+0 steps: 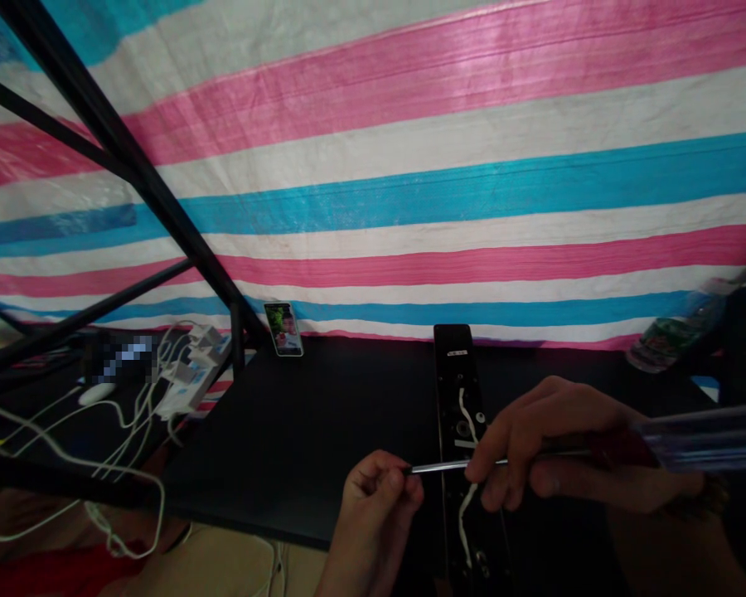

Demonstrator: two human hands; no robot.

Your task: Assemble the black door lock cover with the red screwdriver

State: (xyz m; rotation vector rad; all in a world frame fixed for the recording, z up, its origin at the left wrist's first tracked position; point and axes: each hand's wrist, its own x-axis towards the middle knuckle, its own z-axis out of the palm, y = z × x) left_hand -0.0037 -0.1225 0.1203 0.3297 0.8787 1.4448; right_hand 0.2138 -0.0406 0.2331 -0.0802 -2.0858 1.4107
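gripping screwdriver (535,458), both hands

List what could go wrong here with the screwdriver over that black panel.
The left hand pinches the tip of the screwdriver held by the right hand; a slip could jab the fingers. The shaft crosses the white wire on the black panel, so it might snag or nick it.

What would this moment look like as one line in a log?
right hand: holds screwdriver | left hand: pinches its tip | below: long black panel with white wire | on: black table
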